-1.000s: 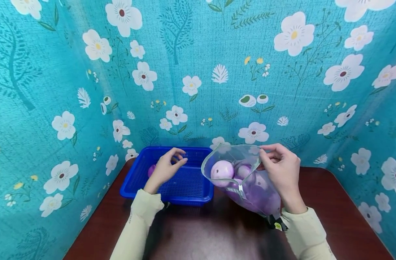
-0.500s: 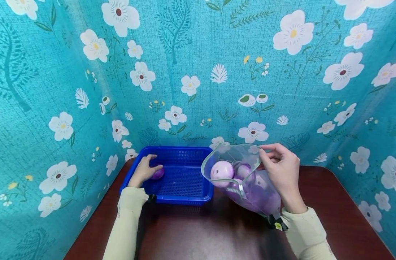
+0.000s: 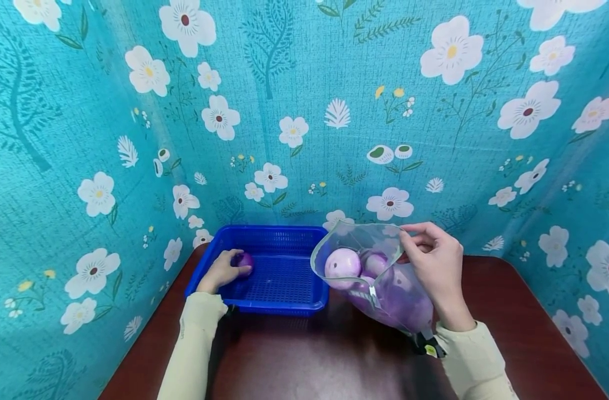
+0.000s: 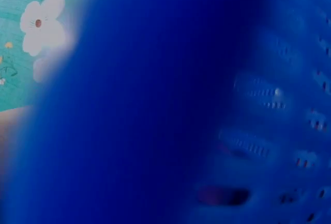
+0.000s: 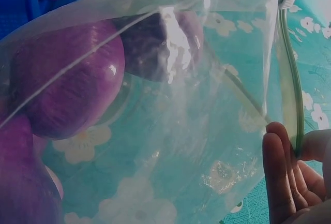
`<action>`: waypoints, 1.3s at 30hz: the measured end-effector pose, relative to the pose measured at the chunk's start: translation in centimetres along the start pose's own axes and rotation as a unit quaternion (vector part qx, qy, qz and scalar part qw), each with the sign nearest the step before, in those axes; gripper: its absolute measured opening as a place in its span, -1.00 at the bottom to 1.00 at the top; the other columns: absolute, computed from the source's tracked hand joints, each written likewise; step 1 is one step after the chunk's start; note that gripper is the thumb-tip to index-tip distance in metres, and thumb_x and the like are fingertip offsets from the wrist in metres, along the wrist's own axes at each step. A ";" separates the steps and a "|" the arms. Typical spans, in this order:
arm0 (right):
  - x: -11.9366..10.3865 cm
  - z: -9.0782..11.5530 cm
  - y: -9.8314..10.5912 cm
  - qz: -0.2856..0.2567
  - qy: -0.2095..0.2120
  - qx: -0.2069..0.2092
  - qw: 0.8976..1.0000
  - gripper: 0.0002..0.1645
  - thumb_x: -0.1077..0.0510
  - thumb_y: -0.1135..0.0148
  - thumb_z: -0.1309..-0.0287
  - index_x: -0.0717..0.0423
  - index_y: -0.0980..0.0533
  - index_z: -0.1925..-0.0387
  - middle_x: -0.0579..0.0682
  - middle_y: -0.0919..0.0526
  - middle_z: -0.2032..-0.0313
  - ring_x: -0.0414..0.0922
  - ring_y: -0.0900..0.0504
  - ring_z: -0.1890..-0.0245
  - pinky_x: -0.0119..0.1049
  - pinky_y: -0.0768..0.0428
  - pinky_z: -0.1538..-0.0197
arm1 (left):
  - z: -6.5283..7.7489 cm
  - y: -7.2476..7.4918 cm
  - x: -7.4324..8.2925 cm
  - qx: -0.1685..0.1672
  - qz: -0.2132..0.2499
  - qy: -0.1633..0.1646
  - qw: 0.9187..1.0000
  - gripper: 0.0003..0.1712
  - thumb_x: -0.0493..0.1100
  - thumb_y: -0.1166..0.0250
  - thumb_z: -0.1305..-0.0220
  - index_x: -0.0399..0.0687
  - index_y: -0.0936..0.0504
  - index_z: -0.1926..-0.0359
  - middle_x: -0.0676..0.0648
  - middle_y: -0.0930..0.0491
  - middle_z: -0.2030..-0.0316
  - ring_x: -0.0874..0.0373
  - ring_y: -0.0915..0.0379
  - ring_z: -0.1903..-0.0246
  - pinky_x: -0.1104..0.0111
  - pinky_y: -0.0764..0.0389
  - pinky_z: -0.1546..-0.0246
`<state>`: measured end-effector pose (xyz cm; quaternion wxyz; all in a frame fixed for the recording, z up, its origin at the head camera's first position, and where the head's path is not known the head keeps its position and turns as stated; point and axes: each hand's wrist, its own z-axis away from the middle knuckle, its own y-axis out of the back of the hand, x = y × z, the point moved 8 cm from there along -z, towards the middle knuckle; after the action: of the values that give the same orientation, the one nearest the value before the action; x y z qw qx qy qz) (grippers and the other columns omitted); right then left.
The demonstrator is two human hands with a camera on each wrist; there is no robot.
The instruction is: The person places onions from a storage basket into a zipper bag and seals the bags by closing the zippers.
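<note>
At the left end of a blue plastic basket (image 3: 284, 305), my left hand (image 3: 220, 271) curls its fingers and thumb round a round purple onion-like thing (image 3: 246, 265). The basket's blurred wall (image 4: 155, 105) fills most of the left wrist view and hides that grip. My right hand (image 3: 438, 268) pinches the green-edged rim of a clear slider bag (image 3: 356, 236), holding its mouth open towards the basket. Inside the bag lie several similar purple round things (image 3: 342, 263), seen through the plastic in the right wrist view. A white slider (image 3: 372, 293) sits on the bag's near rim.
Basket and bag are side by side on a dark reddish-brown table (image 3: 304, 361). A turquoise flowered cloth (image 3: 304, 111) hangs round the back and sides, close behind the basket. A dark strap with a yellow-green label (image 3: 431, 350) shows at the right wrist.
My left hand has moved left and down into the basket, and its fingers have closed round the purple thing there. My right hand and the bag have barely moved.
</note>
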<state>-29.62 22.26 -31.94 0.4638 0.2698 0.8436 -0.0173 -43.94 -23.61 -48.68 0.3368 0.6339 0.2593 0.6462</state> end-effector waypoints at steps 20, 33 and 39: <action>0.3 0.3 0.3 0.001 0.001 -0.002 1.000 -0.83 0.21 -0.42 -0.29 0.13 -0.74 0.11 -0.06 -0.75 0.54 -0.27 -0.68 0.67 -0.48 -0.61 0.50 | 0.4 -3.0 0.8 -0.050 -0.066 -0.080 0.993 -0.29 -0.16 -0.64 -0.05 -0.09 -0.55 -0.22 -0.30 -0.58 -0.16 -0.26 -0.54 -0.13 -0.16 -0.56 -0.17; 0.6 0.3 0.4 -0.003 0.001 0.001 1.000 -0.82 0.19 -0.42 -0.29 0.14 -0.74 0.10 -0.06 -0.75 0.54 -0.27 -0.68 0.67 -0.48 -0.62 0.48 | 0.2 -3.0 0.6 -0.043 -0.081 -0.085 0.992 -0.28 -0.10 -0.65 -0.05 -0.07 -0.55 -0.22 -0.27 -0.59 -0.13 -0.21 -0.56 -0.10 -0.14 -0.58 -0.15; 0.8 0.3 0.2 0.003 -0.001 0.000 1.000 -0.83 0.20 -0.42 -0.29 0.13 -0.74 0.10 -0.05 -0.75 0.54 -0.27 -0.67 0.67 -0.48 -0.60 0.49 | 0.1 -2.8 0.4 -0.030 -0.088 -0.072 0.993 -0.31 -0.03 -0.61 -0.12 -0.03 -0.55 -0.23 -0.25 -0.59 -0.14 -0.21 -0.55 -0.11 -0.15 -0.59 -0.13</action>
<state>-29.60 22.71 -32.67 0.4649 0.2722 0.8423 -0.0159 -43.56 -21.47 -50.56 0.4292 0.6432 0.2698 0.5739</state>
